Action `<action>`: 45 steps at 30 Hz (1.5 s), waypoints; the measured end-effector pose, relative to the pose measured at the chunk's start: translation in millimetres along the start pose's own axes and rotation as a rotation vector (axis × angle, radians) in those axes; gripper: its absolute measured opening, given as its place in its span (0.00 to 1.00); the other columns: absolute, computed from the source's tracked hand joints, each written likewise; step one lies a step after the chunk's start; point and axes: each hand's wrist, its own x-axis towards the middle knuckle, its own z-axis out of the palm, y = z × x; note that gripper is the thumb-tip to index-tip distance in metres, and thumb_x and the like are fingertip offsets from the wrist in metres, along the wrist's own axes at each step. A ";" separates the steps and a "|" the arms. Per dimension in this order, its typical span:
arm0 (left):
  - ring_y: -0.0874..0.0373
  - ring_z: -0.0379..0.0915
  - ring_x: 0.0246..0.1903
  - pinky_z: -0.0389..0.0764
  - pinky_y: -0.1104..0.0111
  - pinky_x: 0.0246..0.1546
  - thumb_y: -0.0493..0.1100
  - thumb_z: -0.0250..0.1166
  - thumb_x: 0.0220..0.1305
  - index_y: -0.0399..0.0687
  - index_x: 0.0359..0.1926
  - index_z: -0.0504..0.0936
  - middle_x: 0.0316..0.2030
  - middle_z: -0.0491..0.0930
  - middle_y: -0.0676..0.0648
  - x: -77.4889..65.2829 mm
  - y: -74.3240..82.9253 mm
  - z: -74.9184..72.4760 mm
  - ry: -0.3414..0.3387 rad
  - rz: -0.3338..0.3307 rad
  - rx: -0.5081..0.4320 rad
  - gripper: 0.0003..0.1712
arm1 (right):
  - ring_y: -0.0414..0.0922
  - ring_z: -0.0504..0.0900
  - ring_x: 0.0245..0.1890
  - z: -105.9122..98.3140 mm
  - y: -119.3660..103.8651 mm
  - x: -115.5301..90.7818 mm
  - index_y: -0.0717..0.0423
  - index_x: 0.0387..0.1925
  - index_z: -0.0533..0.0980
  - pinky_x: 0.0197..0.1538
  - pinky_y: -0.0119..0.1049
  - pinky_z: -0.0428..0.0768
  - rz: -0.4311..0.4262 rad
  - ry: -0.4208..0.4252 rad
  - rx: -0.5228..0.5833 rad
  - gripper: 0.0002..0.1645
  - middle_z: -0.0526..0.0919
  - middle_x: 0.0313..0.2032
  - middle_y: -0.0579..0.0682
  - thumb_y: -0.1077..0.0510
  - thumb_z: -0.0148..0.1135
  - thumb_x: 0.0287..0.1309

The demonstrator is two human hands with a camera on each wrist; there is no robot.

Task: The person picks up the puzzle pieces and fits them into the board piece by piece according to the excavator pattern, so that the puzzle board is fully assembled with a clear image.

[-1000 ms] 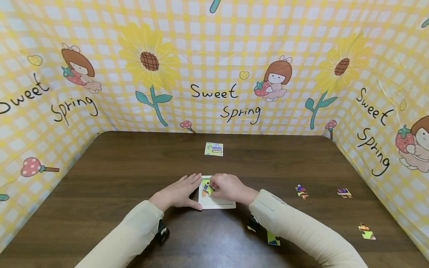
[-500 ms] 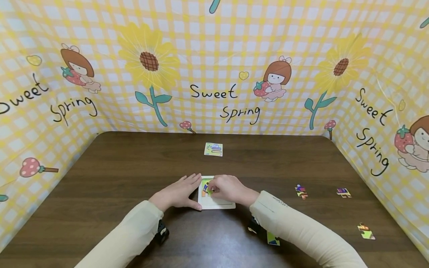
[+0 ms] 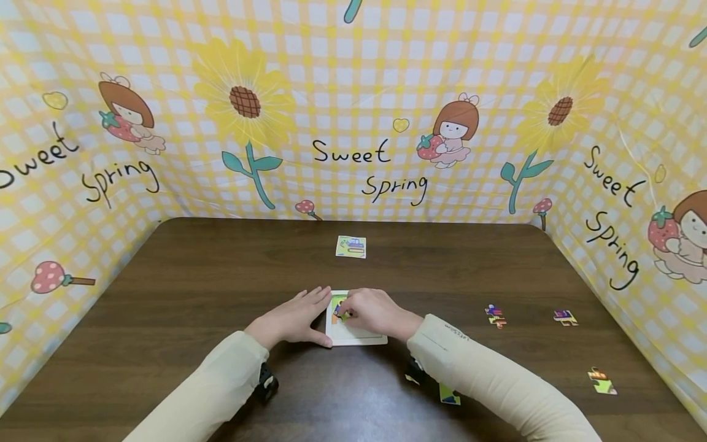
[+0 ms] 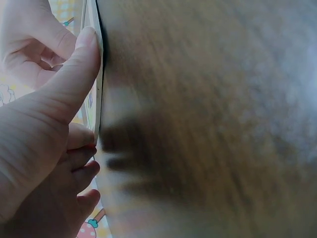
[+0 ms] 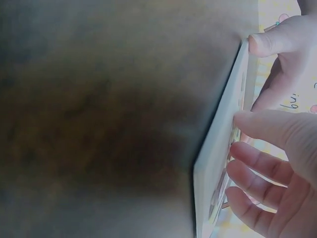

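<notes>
A white puzzle tray [image 3: 358, 341] lies on the table in front of me, with colourful pieces in its upper left part. My left hand [image 3: 291, 317] rests along its left edge, fingers extended and thumb at the near left corner. Over the tray, my right hand [image 3: 377, 312] pinches a jigsaw piece [image 3: 339, 309] between curled fingers and thumb; the hand covers part of it. From the right wrist view, the thumb and fingers of the right hand [image 5: 290, 163] meet the tray's top, and the piece itself is hard to make out.
A picture card [image 3: 351, 247] lies beyond the tray. To the right are a purple and red piece [image 3: 495, 316], a purple piece [image 3: 566, 317] and an orange and green piece [image 3: 602, 381]. Another green piece [image 3: 450, 395] is partly under the right forearm. A patterned cloth [image 3: 353, 110] surrounds the table.
The right fingers have shifted slightly left over the tray, with the pinched piece turning a little. My left hand holds its place at the tray's edge.
</notes>
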 end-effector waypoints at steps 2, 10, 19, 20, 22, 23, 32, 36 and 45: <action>0.43 0.41 0.67 0.45 0.52 0.64 0.60 0.66 0.52 0.29 0.66 0.54 0.68 0.49 0.35 -0.4 0.2 -0.3 -0.001 -0.004 0.002 0.54 | 0.34 0.73 0.25 -0.7 1.0 -0.2 0.51 0.35 0.84 0.27 0.26 0.72 -0.003 -0.009 0.007 0.07 0.80 0.30 0.44 0.60 0.68 0.50; 0.45 0.40 0.67 0.44 0.55 0.65 0.62 0.65 0.52 0.32 0.68 0.52 0.69 0.47 0.38 1.0 0.3 0.9 -0.025 -0.032 -0.005 0.55 | 0.36 0.74 0.26 -10.4 13.1 -11.2 0.54 0.38 0.83 0.29 0.28 0.73 0.026 0.021 0.096 0.10 0.79 0.29 0.44 0.60 0.66 0.51; 0.47 0.39 0.68 0.43 0.56 0.65 0.63 0.65 0.52 0.32 0.68 0.52 0.69 0.47 0.39 0.4 0.8 1.6 -0.028 -0.046 -0.002 0.55 | 0.38 0.73 0.27 -35.2 39.0 -48.9 0.55 0.40 0.82 0.30 0.31 0.74 0.199 0.056 0.153 0.12 0.79 0.32 0.45 0.59 0.67 0.51; 0.47 0.39 0.68 0.43 0.57 0.65 0.62 0.65 0.52 0.32 0.68 0.52 0.69 0.47 0.39 0.3 1.0 1.4 -0.030 -0.046 -0.004 0.55 | 0.37 0.74 0.28 -37.4 42.7 -54.7 0.56 0.40 0.82 0.31 0.31 0.75 0.216 0.064 0.163 0.12 0.79 0.32 0.45 0.59 0.67 0.51; 0.46 0.39 0.68 0.43 0.56 0.65 0.62 0.65 0.52 0.32 0.68 0.52 0.69 0.47 0.38 -0.2 1.5 0.7 -0.030 -0.042 -0.012 0.55 | 0.37 0.75 0.30 -41.4 51.2 -66.7 0.57 0.40 0.82 0.33 0.32 0.76 0.242 0.086 0.179 0.12 0.79 0.33 0.45 0.59 0.67 0.51; 0.46 0.39 0.68 0.43 0.56 0.65 0.62 0.65 0.52 0.31 0.68 0.52 0.69 0.47 0.38 -0.5 1.6 0.5 -0.029 -0.039 -0.016 0.55 | 0.37 0.76 0.30 -43.3 55.7 -73.0 0.57 0.40 0.81 0.34 0.32 0.76 0.255 0.095 0.185 0.12 0.79 0.33 0.45 0.59 0.67 0.52; 0.45 0.39 0.68 0.43 0.55 0.65 0.61 0.65 0.53 0.31 0.68 0.52 0.69 0.46 0.37 -0.4 1.7 0.0 -0.021 -0.032 -0.023 0.55 | 0.43 0.77 0.34 -61.1 93.0 -132.9 0.62 0.43 0.79 0.37 0.40 0.77 0.320 0.170 0.222 0.15 0.80 0.35 0.50 0.60 0.65 0.53; 0.46 0.39 0.68 0.43 0.55 0.65 0.62 0.64 0.53 0.31 0.68 0.51 0.69 0.46 0.37 -0.5 2.3 0.0 -0.027 -0.034 -0.025 0.55 | 0.45 0.77 0.34 -67.9 103.9 -158.8 0.63 0.44 0.78 0.37 0.41 0.76 0.380 0.179 0.215 0.16 0.79 0.36 0.51 0.60 0.65 0.53; 0.46 0.39 0.68 0.43 0.56 0.65 0.62 0.64 0.53 0.32 0.68 0.51 0.69 0.46 0.38 0.4 0.0 1.4 -0.027 -0.033 -0.011 0.55 | 0.43 0.71 0.31 -68.6 129.8 -205.1 0.63 0.43 0.78 0.32 0.36 0.72 0.448 0.128 0.195 0.17 0.77 0.33 0.47 0.61 0.67 0.50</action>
